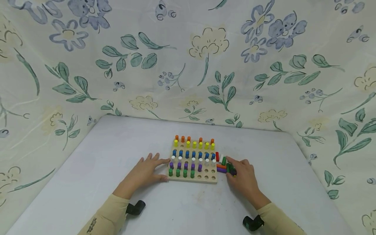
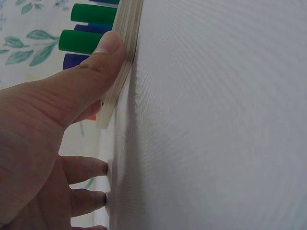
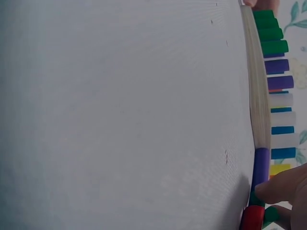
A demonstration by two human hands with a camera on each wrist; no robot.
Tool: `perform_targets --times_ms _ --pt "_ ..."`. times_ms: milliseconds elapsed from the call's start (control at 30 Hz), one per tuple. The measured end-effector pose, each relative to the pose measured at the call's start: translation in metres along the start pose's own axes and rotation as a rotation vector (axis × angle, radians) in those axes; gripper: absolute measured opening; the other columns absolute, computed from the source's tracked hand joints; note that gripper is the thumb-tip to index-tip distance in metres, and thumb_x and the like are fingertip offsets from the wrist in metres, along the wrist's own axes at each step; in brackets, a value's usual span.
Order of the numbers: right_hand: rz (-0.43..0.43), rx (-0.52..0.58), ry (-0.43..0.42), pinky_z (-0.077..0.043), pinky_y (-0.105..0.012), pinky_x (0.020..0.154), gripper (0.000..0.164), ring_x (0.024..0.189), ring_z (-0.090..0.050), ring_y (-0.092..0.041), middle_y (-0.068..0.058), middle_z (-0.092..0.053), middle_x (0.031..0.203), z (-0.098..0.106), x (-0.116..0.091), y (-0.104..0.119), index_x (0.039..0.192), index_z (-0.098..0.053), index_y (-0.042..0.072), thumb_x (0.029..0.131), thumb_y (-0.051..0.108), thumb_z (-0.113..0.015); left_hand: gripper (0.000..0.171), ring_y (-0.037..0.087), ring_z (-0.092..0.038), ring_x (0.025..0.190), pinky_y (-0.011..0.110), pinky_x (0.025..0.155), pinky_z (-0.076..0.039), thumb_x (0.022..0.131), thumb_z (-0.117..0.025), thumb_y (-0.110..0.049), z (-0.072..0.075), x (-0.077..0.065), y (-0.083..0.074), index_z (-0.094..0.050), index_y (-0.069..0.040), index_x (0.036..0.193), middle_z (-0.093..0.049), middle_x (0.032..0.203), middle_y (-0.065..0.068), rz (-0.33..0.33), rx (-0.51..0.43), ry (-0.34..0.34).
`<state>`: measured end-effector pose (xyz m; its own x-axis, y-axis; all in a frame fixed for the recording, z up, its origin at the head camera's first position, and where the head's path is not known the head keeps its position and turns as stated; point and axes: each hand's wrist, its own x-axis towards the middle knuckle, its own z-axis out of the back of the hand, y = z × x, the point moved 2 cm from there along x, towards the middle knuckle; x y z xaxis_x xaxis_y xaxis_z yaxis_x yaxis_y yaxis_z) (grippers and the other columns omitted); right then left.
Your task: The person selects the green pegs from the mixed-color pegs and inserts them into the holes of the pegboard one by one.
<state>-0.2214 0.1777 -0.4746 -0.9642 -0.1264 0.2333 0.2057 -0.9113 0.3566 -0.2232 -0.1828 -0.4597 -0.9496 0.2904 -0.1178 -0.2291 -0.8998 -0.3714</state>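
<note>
A wooden pegboard (image 1: 192, 179) stands on the table with rows of orange, yellow, blue, white, purple and green pegs. Its green front row fills the left part, with bare holes at the right. My left hand (image 1: 148, 171) rests at the board's left side, fingers spread; its thumb presses the edge (image 2: 125, 38) in the left wrist view. At the board's right lie loose pegs, among them a red peg (image 1: 217, 156), an orange peg (image 1: 221, 166) and a green peg (image 1: 224, 160). My right hand (image 1: 242, 173) reaches over them, thumb and index finger apart, thumb touching a dark green peg (image 3: 254, 197).
The white table (image 1: 117, 143) spreads around the board. Flowered cloth (image 1: 182, 65) hangs behind and at both sides. A black device (image 1: 136, 208) is at the left wrist and another black device (image 1: 253, 223) at the right wrist.
</note>
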Motion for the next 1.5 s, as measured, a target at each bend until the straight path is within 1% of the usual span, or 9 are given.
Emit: perform_targets --times_ms 167,300,500,700,833,1100,1333,1500 --pt "-0.006 0.006 0.019 -0.044 -0.041 0.080 0.056 0.102 -0.053 -0.027 -0.010 -0.073 0.106 0.000 0.001 -0.001 0.138 -0.065 0.014 0.085 0.016 -0.082 0.078 0.056 -0.023 0.146 0.072 0.117 -0.017 0.081 -0.079 -0.055 0.001 0.000 -0.001 -0.056 -0.022 0.148 -0.037 0.156 0.030 0.000 -0.004 -0.002" --pt "0.003 0.005 0.026 -0.042 -0.039 0.078 0.055 0.098 -0.053 -0.026 -0.009 -0.073 0.107 0.001 0.000 -0.001 0.137 -0.066 0.015 0.084 0.015 -0.081 0.078 0.056 -0.023 0.146 0.072 0.116 -0.017 0.081 -0.078 -0.055 0.001 0.000 -0.001 -0.056 -0.022 0.148 -0.037 0.156 0.030 -0.002 -0.003 -0.001" --pt "-0.005 0.013 0.043 -0.041 -0.037 0.076 0.057 0.096 -0.053 -0.024 -0.003 -0.073 0.109 0.003 -0.002 -0.001 0.138 -0.065 0.016 0.084 0.017 -0.081 0.077 0.056 -0.023 0.146 0.072 0.116 -0.016 0.082 -0.079 -0.055 0.001 0.000 -0.001 -0.056 -0.022 0.148 -0.037 0.156 0.031 -0.002 -0.005 0.001" --pt "-0.044 0.024 0.079 -0.045 -0.039 0.077 0.056 0.097 -0.053 -0.024 -0.004 -0.070 0.109 0.005 -0.006 -0.001 0.137 -0.066 0.016 0.083 0.022 -0.081 0.078 0.057 -0.023 0.146 0.072 0.116 -0.017 0.081 -0.079 -0.055 0.001 0.000 -0.001 -0.056 -0.022 0.148 -0.036 0.156 0.031 0.000 0.003 0.006" --pt "-0.061 0.052 0.086 -0.047 -0.039 0.077 0.054 0.097 -0.052 -0.023 -0.003 -0.069 0.105 0.007 -0.009 -0.001 0.136 -0.066 0.017 0.085 0.024 -0.080 0.077 0.057 -0.023 0.146 0.072 0.116 -0.017 0.082 -0.079 -0.054 0.002 0.000 -0.001 -0.056 -0.022 0.148 -0.036 0.156 0.031 0.000 -0.001 0.008" --pt "-0.040 0.124 0.088 -0.045 -0.043 0.084 0.049 0.094 -0.054 -0.020 0.005 -0.073 0.098 0.008 -0.012 -0.003 0.137 -0.065 0.015 0.092 0.030 -0.074 0.078 0.057 -0.023 0.146 0.072 0.116 -0.016 0.081 -0.079 -0.055 0.002 0.000 -0.001 -0.055 -0.022 0.148 -0.036 0.156 0.031 -0.002 -0.002 0.007" --pt "-0.056 0.181 0.062 -0.046 -0.044 0.085 0.043 0.094 -0.057 -0.021 0.000 -0.075 0.100 0.007 -0.012 -0.006 0.137 -0.064 0.017 0.096 0.024 -0.071 0.079 0.056 -0.022 0.146 0.072 0.117 -0.016 0.081 -0.079 -0.056 0.001 0.001 0.000 -0.055 -0.023 0.149 -0.036 0.156 0.030 -0.001 -0.002 0.010" --pt "-0.064 0.192 0.053 -0.046 -0.045 0.087 0.042 0.097 -0.058 -0.023 -0.003 -0.075 0.102 0.007 -0.012 -0.006 0.138 -0.064 0.016 0.097 0.024 -0.068 0.079 0.056 -0.022 0.146 0.072 0.117 -0.016 0.081 -0.079 -0.055 0.001 0.001 0.000 -0.055 -0.023 0.149 -0.036 0.156 0.030 0.000 -0.006 0.011"
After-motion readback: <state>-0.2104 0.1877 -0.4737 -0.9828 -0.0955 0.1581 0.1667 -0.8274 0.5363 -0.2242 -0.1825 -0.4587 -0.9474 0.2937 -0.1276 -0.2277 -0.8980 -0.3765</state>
